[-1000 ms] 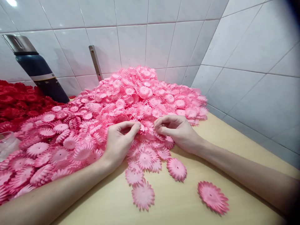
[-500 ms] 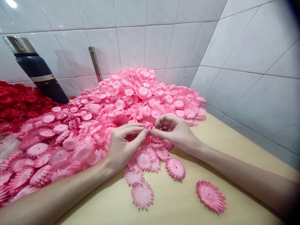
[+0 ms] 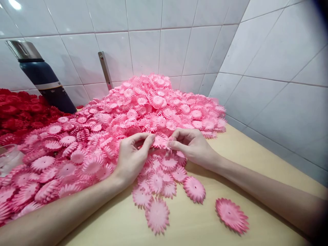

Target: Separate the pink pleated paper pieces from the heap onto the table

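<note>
Low in front of the heap, a pink artificial flower petal disc [image 3: 161, 141] with a scalloped edge is between my two hands. My left hand [image 3: 133, 155] pinches its left edge between thumb and forefinger. At its right edge the thumb and fingers of my right hand [image 3: 193, 147] are closed in a pinch, with the other fingers curled. Behind and below lies a large heap of loose pink petal discs [image 3: 151, 102], many with a small centre hole. Several discs spill toward me, among them a pale one [image 3: 157, 216].
A dark blue bottle [image 3: 53, 85] with a steel cap leans at the back left beside red petal pieces [image 3: 25, 109]. A clear plastic container [image 3: 10, 159] sits at the left edge. White tiled walls [image 3: 174, 44] bound the wooden table [image 3: 200, 225]. One darker disc [image 3: 232, 215] lies apart.
The disc between my hands has turned from nearly edge-on to face-up. My hands have drawn slightly apart, and my left fingertips have shifted left. A few loose discs in front have shifted slightly.
</note>
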Tool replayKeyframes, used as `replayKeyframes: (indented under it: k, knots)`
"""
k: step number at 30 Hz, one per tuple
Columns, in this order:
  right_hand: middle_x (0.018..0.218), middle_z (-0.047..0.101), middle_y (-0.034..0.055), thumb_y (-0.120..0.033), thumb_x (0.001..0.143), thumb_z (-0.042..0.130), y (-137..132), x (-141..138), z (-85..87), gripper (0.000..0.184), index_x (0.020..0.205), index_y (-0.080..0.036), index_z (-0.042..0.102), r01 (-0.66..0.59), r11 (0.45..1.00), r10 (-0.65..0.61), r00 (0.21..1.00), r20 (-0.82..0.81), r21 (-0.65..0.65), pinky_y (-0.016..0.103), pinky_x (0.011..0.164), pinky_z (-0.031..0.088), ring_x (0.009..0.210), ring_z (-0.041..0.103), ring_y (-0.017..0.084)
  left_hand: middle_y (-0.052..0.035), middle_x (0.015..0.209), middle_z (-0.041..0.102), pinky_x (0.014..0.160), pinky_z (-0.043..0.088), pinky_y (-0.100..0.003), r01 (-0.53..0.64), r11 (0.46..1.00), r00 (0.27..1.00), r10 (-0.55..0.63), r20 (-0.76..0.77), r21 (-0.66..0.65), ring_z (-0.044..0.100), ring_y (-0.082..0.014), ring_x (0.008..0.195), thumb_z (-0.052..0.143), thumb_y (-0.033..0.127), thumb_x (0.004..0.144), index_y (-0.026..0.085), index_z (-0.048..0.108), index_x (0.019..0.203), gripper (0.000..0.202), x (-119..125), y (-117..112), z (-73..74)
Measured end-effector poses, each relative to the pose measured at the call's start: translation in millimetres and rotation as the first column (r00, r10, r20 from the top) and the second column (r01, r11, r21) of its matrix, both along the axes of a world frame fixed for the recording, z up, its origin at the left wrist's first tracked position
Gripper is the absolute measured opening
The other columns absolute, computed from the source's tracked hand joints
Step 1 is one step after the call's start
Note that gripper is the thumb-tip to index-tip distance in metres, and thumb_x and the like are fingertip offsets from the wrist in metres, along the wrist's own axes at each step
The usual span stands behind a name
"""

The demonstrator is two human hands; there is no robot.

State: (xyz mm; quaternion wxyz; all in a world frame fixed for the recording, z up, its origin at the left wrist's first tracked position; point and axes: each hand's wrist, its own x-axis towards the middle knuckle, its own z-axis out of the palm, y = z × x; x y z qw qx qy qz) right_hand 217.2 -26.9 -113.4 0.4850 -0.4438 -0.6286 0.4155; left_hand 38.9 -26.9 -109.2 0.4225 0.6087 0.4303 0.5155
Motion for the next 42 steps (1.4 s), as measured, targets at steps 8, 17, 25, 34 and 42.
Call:
replayKeyframes:
  k: [8, 17, 25, 34, 42]
  knots:
    - [0.051, 0.057, -0.0036, -0.017, 0.067, 0.071, -2.0, 0.8, 1.7, 0.017, 0.059, -0.016, 0.056, -0.024, 1.000, 0.022, 0.997, -0.079, -0.017, 0.020, 0.037, 0.036, 0.039, 0.046, 0.007, -0.0058, 0.084, 0.071, 0.067, 0.058, -0.027, 0.011, 0.980, 0.998, 0.001, -0.061, 0.196, 0.066, -0.0166, 0.077, 0.064, 0.027, 0.082, 0.014, 0.071, 0.083, 0.014, -0.5, -4.7, 2.7]
    - [0.058, 0.061, -0.0032, -0.027, 0.059, 0.085, -2.3, 2.1, 0.4, 0.031, 0.074, -0.018, 0.059, -0.010, 1.000, 0.007, 0.992, -0.122, -0.027, 0.021, 0.045, 0.043, 0.049, 0.055, 0.010, -0.0078, 0.093, 0.074, 0.077, 0.059, -0.030, 0.087, 0.823, 0.966, 0.069, -0.250, 0.561, 0.069, -0.0169, 0.085, 0.063, 0.012, 0.082, 0.016, 0.073, 0.088, 0.012, -2.0, -7.7, 4.3]
    - [0.056, 0.062, -0.0017, -0.031, 0.064, 0.081, -2.7, 0.0, 1.2, 0.025, 0.062, -0.016, 0.062, 0.006, 1.000, -0.007, 0.998, -0.068, -0.019, 0.020, 0.042, 0.040, 0.046, 0.053, 0.008, -0.0085, 0.092, 0.075, 0.078, 0.058, -0.030, 0.076, 0.876, 0.965, 0.055, -0.255, 0.476, 0.070, -0.0174, 0.084, 0.063, 0.014, 0.082, 0.014, 0.074, 0.087, 0.012, -2.5, -6.3, 4.8]
    - [0.063, 0.064, -0.0002, -0.035, 0.066, 0.081, -1.6, 0.1, 1.9, 0.029, 0.065, -0.018, 0.057, -0.049, 0.998, 0.046, 0.994, -0.099, -0.031, 0.021, 0.048, 0.044, 0.054, 0.057, 0.010, -0.0056, 0.086, 0.077, 0.074, 0.058, -0.029, -0.114, 0.985, 0.990, 0.123, -0.066, 0.127, 0.071, -0.0192, 0.078, 0.068, 0.024, 0.078, 0.014, 0.076, 0.085, 0.015, -0.6, -3.5, 3.8]
    - [0.064, 0.065, 0.0001, -0.030, 0.075, 0.075, 0.0, 4.2, -3.0, 0.030, 0.064, -0.020, 0.048, -0.113, 0.994, 0.109, 0.981, -0.162, -0.010, 0.028, 0.061, 0.050, 0.070, 0.070, 0.019, -0.0043, 0.081, 0.076, 0.071, 0.057, -0.026, -0.147, 0.986, 0.989, 0.147, 0.004, 0.076, 0.070, -0.0176, 0.075, 0.069, 0.029, 0.077, 0.014, 0.075, 0.083, 0.017, -0.2, -2.2, 3.1]
